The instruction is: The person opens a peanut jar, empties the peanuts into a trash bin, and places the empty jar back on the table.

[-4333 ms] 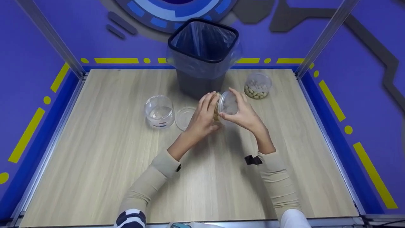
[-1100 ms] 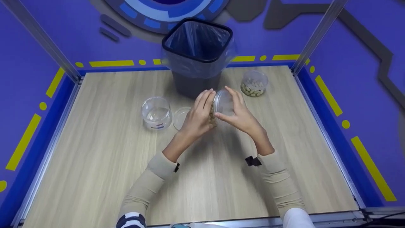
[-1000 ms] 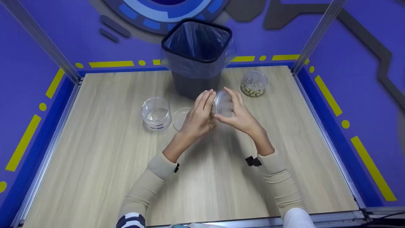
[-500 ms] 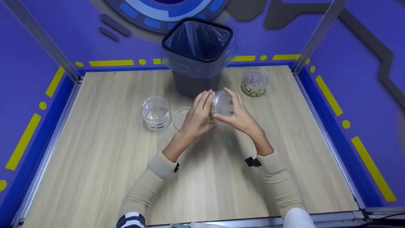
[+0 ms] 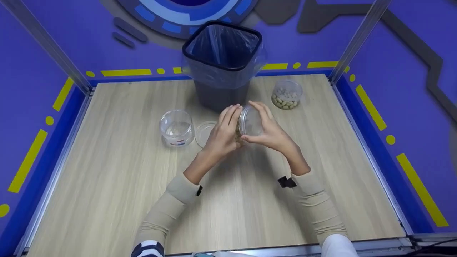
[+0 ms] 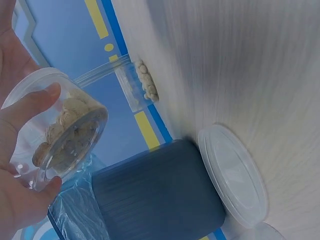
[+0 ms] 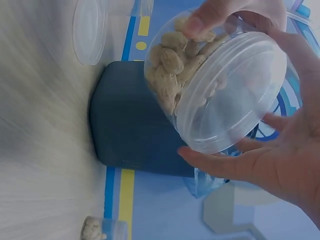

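My left hand [image 5: 224, 132] grips a clear round jar [image 6: 75, 135] by its body, held tilted on its side above the table. Peanuts in their shells [image 7: 170, 60] show through its wall. On the jar's mouth sits a translucent lid [image 7: 235, 95], facing right. My right hand [image 5: 273, 132] holds this lid by its rim, thumb on the near edge and fingers on the far edge. Part of the jar is hidden behind the left hand in the head view.
A black bin [image 5: 223, 92] with a clear liner stands behind the hands. Left of them are an uncovered clear jar [image 5: 177, 128] and a loose lid [image 5: 204, 135] lying flat. At the back right stands a jar with greenish nuts [image 5: 286, 96].
Both hands and the jar have come slightly toward the person. The right hand's fingers and thumb have shifted around the lid's rim. Things on the table have stayed put.
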`<state>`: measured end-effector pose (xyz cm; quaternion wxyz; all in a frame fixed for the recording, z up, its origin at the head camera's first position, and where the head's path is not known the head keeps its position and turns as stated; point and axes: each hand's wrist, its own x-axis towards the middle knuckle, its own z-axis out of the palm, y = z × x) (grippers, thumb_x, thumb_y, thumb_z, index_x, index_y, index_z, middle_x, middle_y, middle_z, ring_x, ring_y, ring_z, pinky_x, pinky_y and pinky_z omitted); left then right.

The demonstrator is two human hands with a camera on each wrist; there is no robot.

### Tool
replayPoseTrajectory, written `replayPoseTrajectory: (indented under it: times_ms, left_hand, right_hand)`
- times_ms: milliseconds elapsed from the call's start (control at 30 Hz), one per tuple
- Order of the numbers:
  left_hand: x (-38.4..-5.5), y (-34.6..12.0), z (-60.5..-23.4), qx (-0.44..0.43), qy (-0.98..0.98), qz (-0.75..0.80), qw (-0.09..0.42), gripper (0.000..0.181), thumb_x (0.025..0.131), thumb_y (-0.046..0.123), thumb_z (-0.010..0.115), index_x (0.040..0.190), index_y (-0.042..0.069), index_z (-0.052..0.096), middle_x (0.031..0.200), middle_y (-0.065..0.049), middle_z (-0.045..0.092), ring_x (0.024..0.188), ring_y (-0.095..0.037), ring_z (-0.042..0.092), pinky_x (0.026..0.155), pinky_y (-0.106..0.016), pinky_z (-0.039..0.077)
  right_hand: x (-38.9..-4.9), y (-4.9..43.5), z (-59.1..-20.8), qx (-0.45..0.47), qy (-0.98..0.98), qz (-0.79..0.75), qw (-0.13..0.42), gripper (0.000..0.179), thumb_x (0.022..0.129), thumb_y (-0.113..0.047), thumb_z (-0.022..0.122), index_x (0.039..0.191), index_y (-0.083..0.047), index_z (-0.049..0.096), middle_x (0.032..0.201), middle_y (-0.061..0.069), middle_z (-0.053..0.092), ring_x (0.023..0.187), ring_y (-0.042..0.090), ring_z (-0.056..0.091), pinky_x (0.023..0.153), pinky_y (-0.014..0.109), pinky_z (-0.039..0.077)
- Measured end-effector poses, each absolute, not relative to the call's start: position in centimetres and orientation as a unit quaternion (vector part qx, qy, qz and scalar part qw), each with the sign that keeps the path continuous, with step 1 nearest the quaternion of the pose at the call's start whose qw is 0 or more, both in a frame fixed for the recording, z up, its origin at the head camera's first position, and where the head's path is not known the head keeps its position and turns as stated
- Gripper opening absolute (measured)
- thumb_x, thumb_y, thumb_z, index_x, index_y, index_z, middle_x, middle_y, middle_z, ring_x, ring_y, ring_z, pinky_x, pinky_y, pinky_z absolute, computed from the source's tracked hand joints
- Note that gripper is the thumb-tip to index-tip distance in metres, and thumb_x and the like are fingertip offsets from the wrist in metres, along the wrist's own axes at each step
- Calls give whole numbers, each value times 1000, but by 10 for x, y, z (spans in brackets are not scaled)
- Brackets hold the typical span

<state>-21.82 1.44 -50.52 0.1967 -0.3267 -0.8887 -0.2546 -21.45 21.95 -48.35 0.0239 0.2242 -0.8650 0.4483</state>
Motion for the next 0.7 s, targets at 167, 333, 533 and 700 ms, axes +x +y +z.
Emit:
replayPoseTrajectory:
  times_ms: [167,333,533,700]
  left_hand:
    - [-219,13,-507,-318,-889,-267,192,109,64,31,97,151,-1,40,154,-17,43,143,-34,37,119,-37,35]
    - [-220,6,-509,-304,-889,-291,183,116,57,26,101,151,-1,39,154,-18,42,143,-34,36,118,-40,37]
    - [-222,-4,-515,-290,-878,-327,193,116,53,20,101,149,-4,41,151,-21,44,142,-36,37,120,-40,34]
    - [-223,-10,-517,-275,-877,-343,193,119,51,18,101,150,-4,40,150,-22,44,142,-36,37,121,-38,31]
  right_hand:
    - [-216,226,-483,254,-857,446,51,102,72,-27,92,155,-13,35,157,14,28,145,29,30,114,57,35]
    - [-218,235,-485,244,-849,462,74,101,71,-27,93,154,-11,37,156,13,32,144,26,32,114,54,36]
    - [-220,251,-493,207,-854,473,73,103,72,-24,93,153,-5,33,155,14,36,142,28,36,111,53,41]
    - [-223,267,-510,172,-851,493,57,103,71,-17,94,151,-2,30,155,18,34,142,35,35,115,57,36]
